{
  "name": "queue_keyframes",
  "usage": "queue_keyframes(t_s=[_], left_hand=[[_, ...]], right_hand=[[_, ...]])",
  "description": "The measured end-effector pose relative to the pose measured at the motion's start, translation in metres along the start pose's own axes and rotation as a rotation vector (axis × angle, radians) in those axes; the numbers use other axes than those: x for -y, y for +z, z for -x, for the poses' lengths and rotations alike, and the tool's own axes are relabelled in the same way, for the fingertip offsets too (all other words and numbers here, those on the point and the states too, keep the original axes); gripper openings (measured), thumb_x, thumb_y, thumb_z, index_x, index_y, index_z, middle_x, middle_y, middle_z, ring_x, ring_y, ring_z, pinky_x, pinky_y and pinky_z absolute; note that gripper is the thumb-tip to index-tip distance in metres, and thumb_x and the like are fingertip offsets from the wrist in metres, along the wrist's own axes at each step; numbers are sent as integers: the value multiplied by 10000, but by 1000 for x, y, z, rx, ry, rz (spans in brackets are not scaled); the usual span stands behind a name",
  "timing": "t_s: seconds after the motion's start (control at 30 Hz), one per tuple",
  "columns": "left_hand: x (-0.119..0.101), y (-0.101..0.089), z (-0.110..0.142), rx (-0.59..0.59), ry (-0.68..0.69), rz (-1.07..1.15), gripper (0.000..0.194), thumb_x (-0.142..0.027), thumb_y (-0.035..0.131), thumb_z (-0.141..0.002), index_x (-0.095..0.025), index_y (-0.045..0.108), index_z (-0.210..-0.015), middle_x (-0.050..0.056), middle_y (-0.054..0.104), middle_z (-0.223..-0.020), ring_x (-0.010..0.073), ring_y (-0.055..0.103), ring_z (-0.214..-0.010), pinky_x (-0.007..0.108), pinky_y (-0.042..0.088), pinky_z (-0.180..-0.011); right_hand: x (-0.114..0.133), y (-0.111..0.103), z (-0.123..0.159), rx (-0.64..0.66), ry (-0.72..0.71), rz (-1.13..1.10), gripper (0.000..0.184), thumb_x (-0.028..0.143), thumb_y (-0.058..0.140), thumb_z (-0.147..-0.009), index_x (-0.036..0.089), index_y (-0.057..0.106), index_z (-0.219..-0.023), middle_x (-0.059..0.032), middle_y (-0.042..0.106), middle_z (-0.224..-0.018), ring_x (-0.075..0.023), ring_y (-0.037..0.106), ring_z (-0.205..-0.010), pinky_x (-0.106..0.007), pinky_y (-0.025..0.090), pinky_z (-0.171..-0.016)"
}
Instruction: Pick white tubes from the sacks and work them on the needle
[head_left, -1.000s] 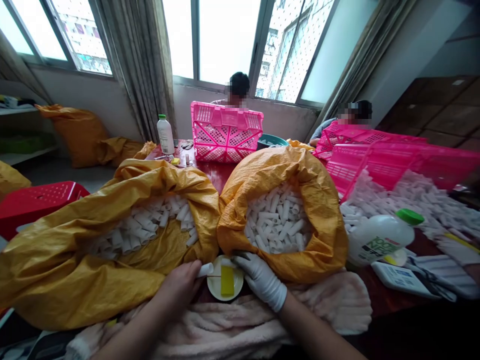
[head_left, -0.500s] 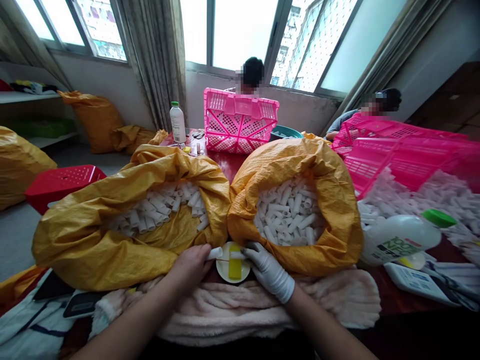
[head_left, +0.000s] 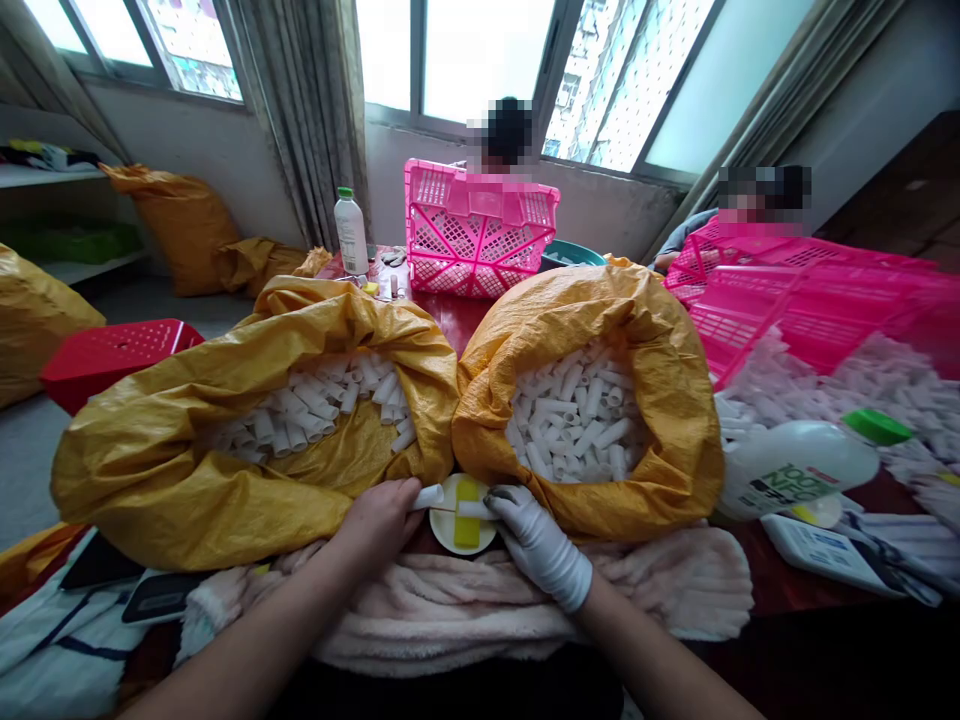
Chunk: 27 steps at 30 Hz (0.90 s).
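Observation:
My bare left hand (head_left: 381,520) is closed on a short white plastic tube (head_left: 429,496), which sticks out to the right from its fingertips. My right hand (head_left: 541,550), in a white glove with darkened fingertips, pinches another white tube (head_left: 474,510). That second tube lies across or just above a yellow block (head_left: 466,535) on a small round pale dish (head_left: 442,527). A thin brownish stick or line shows between the two tubes; which one it belongs to, I cannot tell.
Two yellow woven sacks (head_left: 187,425) (head_left: 679,400) hold loose white tubes. A pinkish cloth (head_left: 450,610) lies along the near edge. To the right are a lying bottle (head_left: 802,465), a calculator-like device (head_left: 829,552) and pink baskets (head_left: 757,310). Two people sit beyond, behind pink baskets.
The view has tipped slightly, so most things sit a little higher in it. Both hands keep their tubes; the right tube sits slightly lower against the yellow block.

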<state>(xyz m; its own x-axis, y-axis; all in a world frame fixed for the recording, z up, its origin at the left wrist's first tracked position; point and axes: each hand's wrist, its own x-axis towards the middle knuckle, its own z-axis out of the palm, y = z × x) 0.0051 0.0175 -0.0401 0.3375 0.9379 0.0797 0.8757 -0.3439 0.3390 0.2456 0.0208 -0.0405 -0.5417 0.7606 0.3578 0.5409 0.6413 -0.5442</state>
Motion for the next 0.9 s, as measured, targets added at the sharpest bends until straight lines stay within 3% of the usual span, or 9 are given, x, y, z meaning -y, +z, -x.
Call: queue_keyframes(t_s=[0.13,0.2,0.3,0.4,0.5,0.6,0.7,0.83,0.9], left_hand=[[0,0,-1,6,0,-4,169,-326,413,-824,-184,492,-777,24,585,-801,147,524,-731,244,374,-647],[0,0,-1,20,-5,-3,169,-323,416,-821,-182,499,-780,29,588,-800,149,526,-730,245,373,-643],[0,0,-1,33,-13,-9,177,-327,410,-821,-179,503,-791,36,587,-794,160,528,-736,257,375,-651],[1,0,-1,0,-23,1,181,-324,410,-819,-176,507,-786,45,573,-803,171,519,-765,272,380,-687],[0,-4,0,-73,15,19,158,-300,425,-810,-172,517,-802,53,553,-842,182,495,-822,293,372,-744],[-4,-11,0,-96,81,21,127,-272,433,-801,-174,514,-796,40,545,-814,179,482,-797,305,361,-741],[-10,-17,2,-66,135,49,97,-247,448,-783,-172,510,-782,30,545,-782,166,480,-761,296,359,-722],[-21,-22,5,40,190,122,130,-283,447,-795,-177,516,-765,25,562,-765,147,507,-728,255,374,-676],[-28,-22,6,98,198,131,197,-356,439,-810,-182,525,-776,23,574,-738,142,523,-689,238,377,-626]], right_hand=[[-1,-2,2,1,-34,5,262,137,490,-809,198,526,-1061,-81,543,-1065,-180,495,-983,-353,445,-865],[0,-2,3,1,0,41,266,142,486,-813,192,521,-1072,-87,563,-1025,-185,512,-937,-365,459,-833],[6,-4,7,33,-63,85,204,150,435,-840,211,578,-971,-74,592,-922,-182,524,-864,-368,469,-780],[13,-5,13,31,-82,-48,199,170,441,-844,235,576,-974,-59,581,-928,-167,533,-878,-345,473,-789],[17,-1,15,-210,65,-327,223,191,473,-830,244,521,-1041,-59,538,-1031,-170,521,-982,-334,467,-849],[17,5,6,-428,257,-620,201,257,485,-822,230,504,-1020,-61,543,-1002,-153,577,-818,-285,528,-689],[23,5,-6,-398,305,-744,197,297,514,-799,219,524,-979,-49,556,-949,-114,566,-642,-247,522,-562],[40,-9,-11,-298,93,-560,153,240,545,-786,224,585,-933,-48,556,-1000,-165,541,-955,-303,470,-843],[46,-15,-12,-187,36,-486,196,245,533,-801,224,585,-988,-58,559,-1033,-171,522,-996,-315,445,-876]])
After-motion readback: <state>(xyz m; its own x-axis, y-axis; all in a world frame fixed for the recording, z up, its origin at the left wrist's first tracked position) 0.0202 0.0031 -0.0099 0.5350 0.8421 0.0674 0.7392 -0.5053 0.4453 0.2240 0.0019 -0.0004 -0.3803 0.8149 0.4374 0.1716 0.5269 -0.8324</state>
